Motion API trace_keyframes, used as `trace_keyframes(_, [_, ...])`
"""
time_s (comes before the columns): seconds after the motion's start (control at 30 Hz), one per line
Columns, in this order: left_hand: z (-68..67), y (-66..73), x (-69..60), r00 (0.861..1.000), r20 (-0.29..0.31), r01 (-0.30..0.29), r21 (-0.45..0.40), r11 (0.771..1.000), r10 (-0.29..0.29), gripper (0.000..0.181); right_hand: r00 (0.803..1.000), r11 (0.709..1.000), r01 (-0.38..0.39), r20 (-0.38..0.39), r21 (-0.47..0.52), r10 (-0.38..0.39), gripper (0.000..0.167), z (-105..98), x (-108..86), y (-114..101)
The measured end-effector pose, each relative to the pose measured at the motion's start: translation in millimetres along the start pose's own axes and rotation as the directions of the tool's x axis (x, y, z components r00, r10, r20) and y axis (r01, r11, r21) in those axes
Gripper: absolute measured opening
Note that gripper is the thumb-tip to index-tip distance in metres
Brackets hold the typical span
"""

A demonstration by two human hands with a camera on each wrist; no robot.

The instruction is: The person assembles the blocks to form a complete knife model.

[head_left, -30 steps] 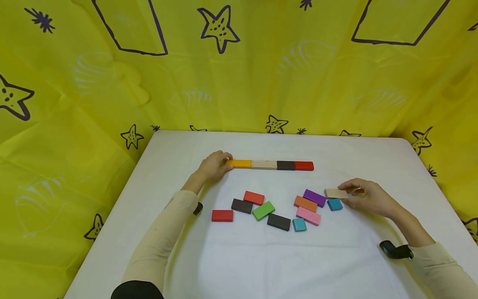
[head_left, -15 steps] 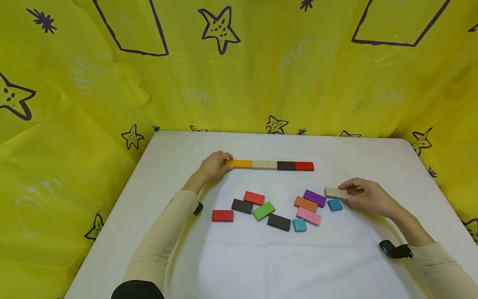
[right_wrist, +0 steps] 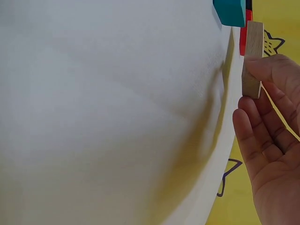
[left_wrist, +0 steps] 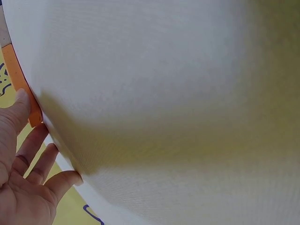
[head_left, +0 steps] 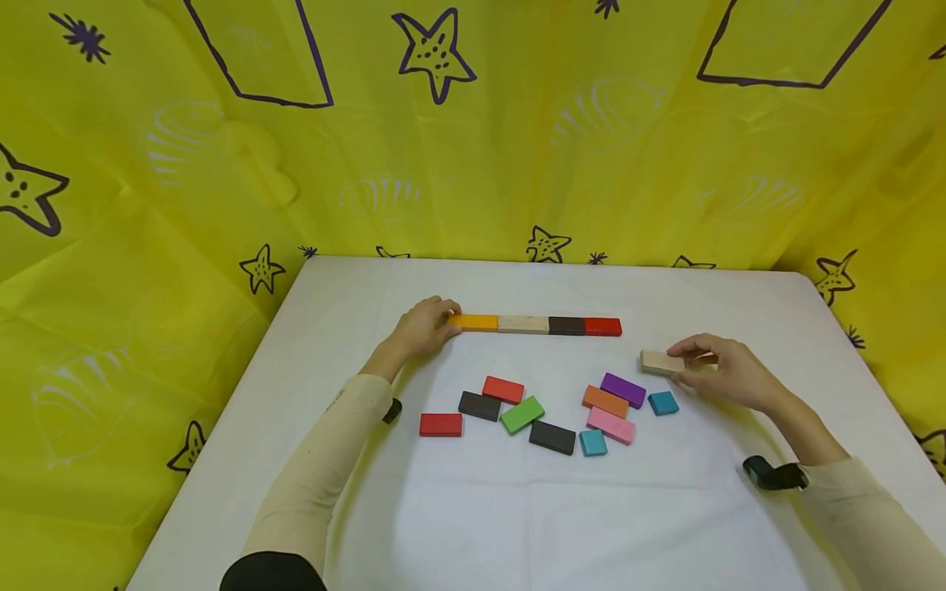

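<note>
A straight row of flat wooden blocks lies near the back of the table: a yellow-orange block [head_left: 476,323], a natural wood block [head_left: 522,325], a dark brown block [head_left: 567,327] and a red block [head_left: 603,327]. My left hand [head_left: 426,327] pinches the free left end of the yellow-orange one, thumb on its near side in the left wrist view. On the right, my right hand [head_left: 727,369] holds a second plain wood block [head_left: 660,362] between thumb and fingers. It looks raised off the cloth, behind a small blue block [head_left: 663,403].
Loose blocks lie in front of the row. To the left are a red block [head_left: 440,425], a green block [head_left: 522,415] and several others. Rightward sit a purple block [head_left: 623,390], an orange block [head_left: 605,401] and a pink block [head_left: 610,425]. A yellow curtain [head_left: 473,148] hangs behind.
The right hand has lifted the plain wood block away from beside the small blue block, toward the back. My left hand stays at the end of the row.
</note>
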State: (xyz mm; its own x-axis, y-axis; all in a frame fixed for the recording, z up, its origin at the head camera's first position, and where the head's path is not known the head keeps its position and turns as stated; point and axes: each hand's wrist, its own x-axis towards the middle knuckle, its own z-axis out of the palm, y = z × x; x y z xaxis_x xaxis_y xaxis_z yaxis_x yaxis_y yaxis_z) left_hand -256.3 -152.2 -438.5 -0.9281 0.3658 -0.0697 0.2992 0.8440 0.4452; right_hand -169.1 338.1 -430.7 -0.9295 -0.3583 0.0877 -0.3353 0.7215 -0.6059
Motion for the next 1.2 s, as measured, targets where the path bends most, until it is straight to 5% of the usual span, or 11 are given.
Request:
trace_keyframes(0.67, [-1.0,2.3,-0.4,1.000,0.008,0.007,0.006,1.000,-0.007,0.034,0.992,0.994,-0.105,0.067,0.016,0.104,0.033,-0.8,32.8,4.6])
trace_keyframes(1.2, [0.7,-0.6,1.2,1.000,0.004,0.008,0.009,1.000,-0.008,0.034,0.992,0.996,-0.091,0.084,-0.009,0.092,0.030,-2.4,53.2,10.1])
